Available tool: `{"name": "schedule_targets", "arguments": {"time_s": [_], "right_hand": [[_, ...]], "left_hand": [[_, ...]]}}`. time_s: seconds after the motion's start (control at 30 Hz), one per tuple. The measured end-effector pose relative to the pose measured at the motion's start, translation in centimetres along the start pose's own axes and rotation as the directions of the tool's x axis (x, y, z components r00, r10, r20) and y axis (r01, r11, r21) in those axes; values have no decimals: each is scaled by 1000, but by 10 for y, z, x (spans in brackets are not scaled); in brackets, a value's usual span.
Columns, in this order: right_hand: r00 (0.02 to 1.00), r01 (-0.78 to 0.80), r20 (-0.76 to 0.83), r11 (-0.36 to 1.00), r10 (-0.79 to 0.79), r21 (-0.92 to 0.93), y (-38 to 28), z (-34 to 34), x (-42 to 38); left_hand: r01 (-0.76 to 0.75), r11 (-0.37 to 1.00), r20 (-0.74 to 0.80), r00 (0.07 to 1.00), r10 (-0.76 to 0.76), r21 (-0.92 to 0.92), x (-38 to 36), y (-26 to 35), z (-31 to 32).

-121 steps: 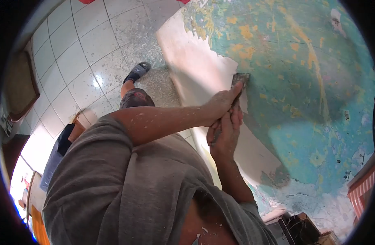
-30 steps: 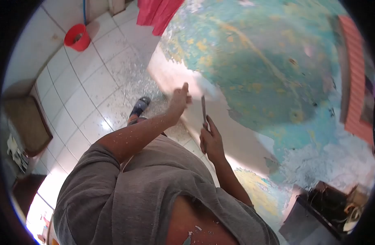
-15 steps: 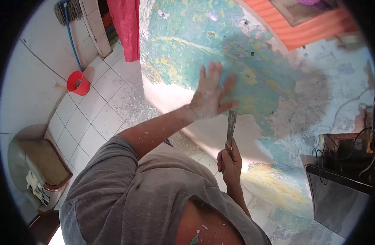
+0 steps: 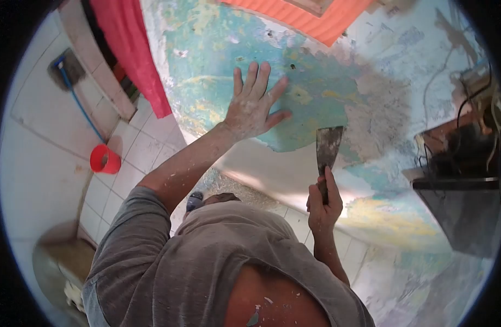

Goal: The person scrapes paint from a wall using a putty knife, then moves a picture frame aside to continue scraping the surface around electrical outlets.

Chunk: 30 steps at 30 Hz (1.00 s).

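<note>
My left hand (image 4: 253, 103), fingers spread, lies against or just over the wall (image 4: 204, 57), whose patchy green, blue and yellow paint is worn and flaking. White dust spots my left forearm. In my right hand (image 4: 324, 204) is a paint scraper (image 4: 328, 147), gripped by its dark handle with the wide, smeared blade pointing up. The blade stands close to the wall at the lower edge of the green paint; whether it touches cannot be made out. Between and below the hands runs a smooth pale patch (image 4: 294, 166). A rough grey area (image 4: 387, 109) lies to the right.
A dark box-shaped appliance (image 4: 460, 212) and tangled cables (image 4: 474, 103) stand at the right. Orange cloth (image 4: 321, 22) hangs at the top, a red curtain (image 4: 131, 60) at the left. A red bucket (image 4: 105, 159), a blue-handled brush (image 4: 76, 98) and an armchair (image 4: 65, 267) are further left.
The view has turned, shifting the wall leftward. My left hand, blurred before, now shows sharply with its fingers spread. The scraper has turned its broad blade face toward me and sits farther from that hand.
</note>
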State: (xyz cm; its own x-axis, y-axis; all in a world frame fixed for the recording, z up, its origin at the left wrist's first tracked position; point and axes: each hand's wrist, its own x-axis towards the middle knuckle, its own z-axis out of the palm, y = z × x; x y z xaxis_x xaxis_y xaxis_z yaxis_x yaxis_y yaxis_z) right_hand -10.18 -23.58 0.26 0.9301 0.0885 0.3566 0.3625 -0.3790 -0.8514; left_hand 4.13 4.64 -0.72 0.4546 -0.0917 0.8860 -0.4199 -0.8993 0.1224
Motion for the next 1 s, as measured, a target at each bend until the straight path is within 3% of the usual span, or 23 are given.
{"name": "schedule_targets", "arguments": {"time_s": [0.03,0.07,0.13,0.2,0.23,0.27,0.33,0.5,0.57,0.6,0.63,0.83,0.9,1.0], "right_hand": [[999,-14,-39,1000,14,-6,-1,8,1],[996,64,-59,995,-69,-82,-2,16,2],[971,189,-98,949,-220,-253,-19,30,10],[951,205,-149,911,-272,-357,-37,35,32],[930,238,-153,865,-334,-442,-45,36,46],[928,215,-179,863,-327,-458,-56,38,62],[843,302,-284,838,-457,-453,-75,43,86],[867,228,-312,866,-389,-446,-62,60,61],[877,147,-319,833,-359,-534,-71,54,68],[822,217,-312,769,-476,-601,-82,49,83],[851,133,-336,786,-403,-604,-105,46,91],[791,229,-368,795,-488,-562,-86,60,80],[808,166,-398,816,-435,-554,-104,46,93],[785,241,-388,816,-482,-526,-130,38,110]], "left_hand": [[-84,996,62,995,83,18,-3,-9,-4],[-172,985,122,978,167,29,-4,-20,-7],[-101,993,32,995,100,58,23,-47,-25],[-81,996,-133,987,85,39,55,-72,-44],[-102,995,-137,985,103,10,60,-83,-47],[-143,989,-150,978,148,41,62,-93,-48],[-191,979,-173,964,201,73,63,-99,-47],[-248,966,-183,949,257,68,62,-100,-42],[-245,969,-206,947,245,25,59,-100,-39],[-249,968,-200,948,247,18,58,-98,-41],[-243,970,-199,950,240,10,60,-97,-42],[-233,973,-210,950,230,11,59,-96,-39],[-229,973,-208,951,228,21,59,-97,-41],[-267,961,-189,942,277,78,60,-97,-45]]}}
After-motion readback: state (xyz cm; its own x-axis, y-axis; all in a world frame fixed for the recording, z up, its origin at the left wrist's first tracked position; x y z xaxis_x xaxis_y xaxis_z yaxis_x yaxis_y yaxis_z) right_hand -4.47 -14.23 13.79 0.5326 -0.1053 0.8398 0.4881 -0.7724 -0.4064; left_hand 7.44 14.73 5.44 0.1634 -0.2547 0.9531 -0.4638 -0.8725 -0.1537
